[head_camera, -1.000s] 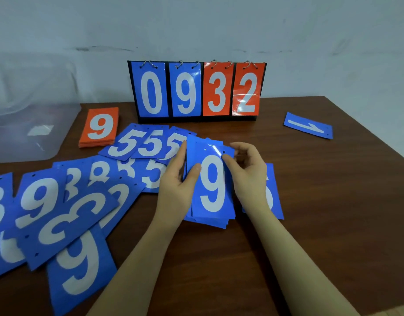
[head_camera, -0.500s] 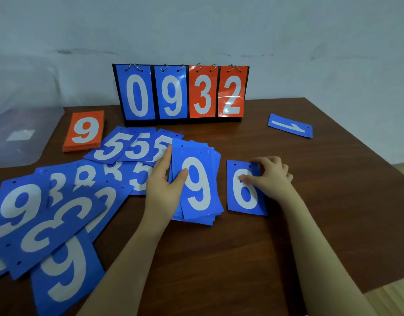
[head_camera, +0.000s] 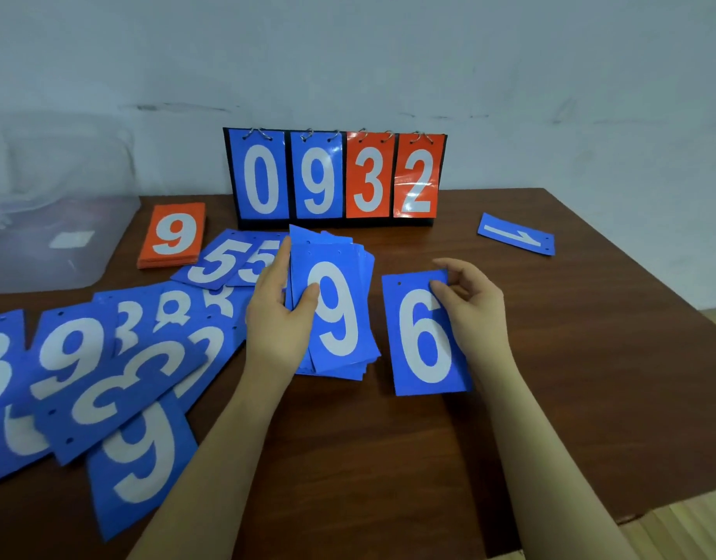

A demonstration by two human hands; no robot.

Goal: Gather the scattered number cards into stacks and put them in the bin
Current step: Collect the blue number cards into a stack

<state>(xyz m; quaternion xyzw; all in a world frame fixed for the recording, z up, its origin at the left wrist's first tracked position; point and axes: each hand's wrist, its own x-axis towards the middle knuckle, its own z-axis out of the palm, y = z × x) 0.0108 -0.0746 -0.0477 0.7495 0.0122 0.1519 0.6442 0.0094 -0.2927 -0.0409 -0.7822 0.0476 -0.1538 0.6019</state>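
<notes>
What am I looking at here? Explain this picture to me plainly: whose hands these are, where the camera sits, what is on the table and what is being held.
There is no machine: a person works with bare hands, and the one camera sits on their head, looking forward and down.

The left hand grips a stack of blue cards with a 9 on top. The right hand pinches a single blue 6 card beside that stack.

On the brown table more blue number cards lie scattered and overlapping to the left. An orange stack topped by a 9 sits further back, and a lone blue 1 card lies far right. A flip scoreboard stands at the back showing 0932. The clear plastic bin waits at far left.
</notes>
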